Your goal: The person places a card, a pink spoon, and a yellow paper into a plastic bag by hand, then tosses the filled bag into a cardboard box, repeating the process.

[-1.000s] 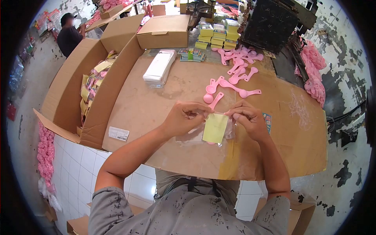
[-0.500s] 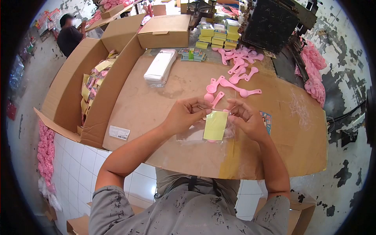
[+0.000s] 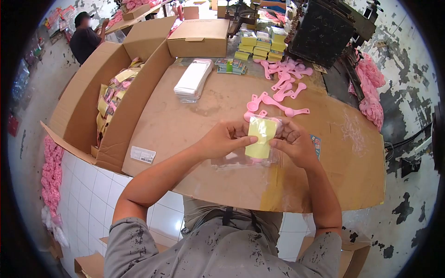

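Between my two hands is a clear plastic bag (image 3: 260,160) with a yellow card (image 3: 262,136) in it, and a bit of pink shows under the card's lower edge. My left hand (image 3: 230,137) pinches the left side, its thumb lying on the card. On the right side, my right hand (image 3: 293,142) grips the bag with its thumb near the card's edge. Just beyond the bag lie pink measuring spoons (image 3: 278,103). A colourful card (image 3: 315,146) is partly hidden behind my right hand.
An open carton (image 3: 111,106) of filled packets stands at the left. White sleeves (image 3: 193,79), a closed box (image 3: 198,38), card stacks (image 3: 259,42) and a black machine (image 3: 321,31) are at the back. A person (image 3: 85,38) is at the far left.
The yellow card and bag have risen a little, with the bag's top edge now standing above my fingers. My left thumb has moved onto the card's face.
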Available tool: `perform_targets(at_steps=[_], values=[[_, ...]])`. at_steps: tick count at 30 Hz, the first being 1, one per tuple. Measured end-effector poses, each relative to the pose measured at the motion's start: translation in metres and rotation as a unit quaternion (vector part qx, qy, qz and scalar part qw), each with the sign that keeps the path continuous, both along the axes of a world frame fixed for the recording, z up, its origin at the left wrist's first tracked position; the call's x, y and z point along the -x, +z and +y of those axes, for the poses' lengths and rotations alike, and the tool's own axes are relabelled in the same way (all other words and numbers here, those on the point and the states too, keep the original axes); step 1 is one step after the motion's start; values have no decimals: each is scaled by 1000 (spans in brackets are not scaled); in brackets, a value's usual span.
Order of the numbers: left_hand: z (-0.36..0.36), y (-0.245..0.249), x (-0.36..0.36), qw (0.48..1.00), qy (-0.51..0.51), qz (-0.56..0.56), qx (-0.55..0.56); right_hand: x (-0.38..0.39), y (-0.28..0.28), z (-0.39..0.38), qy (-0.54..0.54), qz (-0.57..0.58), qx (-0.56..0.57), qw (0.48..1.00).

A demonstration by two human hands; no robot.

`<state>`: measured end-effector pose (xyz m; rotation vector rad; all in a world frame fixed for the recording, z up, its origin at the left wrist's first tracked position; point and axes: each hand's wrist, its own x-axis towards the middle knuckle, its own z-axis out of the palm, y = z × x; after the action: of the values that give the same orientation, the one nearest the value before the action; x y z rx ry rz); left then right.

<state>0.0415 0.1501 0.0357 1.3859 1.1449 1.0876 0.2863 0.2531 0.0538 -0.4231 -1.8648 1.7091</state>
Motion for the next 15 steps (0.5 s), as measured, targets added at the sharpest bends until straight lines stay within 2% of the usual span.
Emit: perform_targets(at_steps=[3,5,6,8,9,10,12,13,15], values=[[-1,5,1,995,17,-102,10,-16,6,11,-28,-61,-31,997],[-3,24,26,994,103,-24,-18,-32,16,27,-108,-131,-190,967],[-4,27,35,969,212,-90,-88,-42,21,35,-147,-165,-268,938],[-4,49,47,872,388,-179,-240,-64,28,45,-209,-224,-324,895],[-2,58,60,824,369,-301,-309,-75,29,50,-239,-254,-349,870],[-7,67,58,813,345,-307,-355,-89,25,58,-240,-275,-371,854],[1,55,54,824,327,-297,-354,-111,9,69,-236,-320,-413,819],[6,37,49,878,317,-164,-320,-116,6,69,-207,-330,-404,828],[4,17,26,938,248,72,-232,-122,1,68,-148,-348,-386,842]])
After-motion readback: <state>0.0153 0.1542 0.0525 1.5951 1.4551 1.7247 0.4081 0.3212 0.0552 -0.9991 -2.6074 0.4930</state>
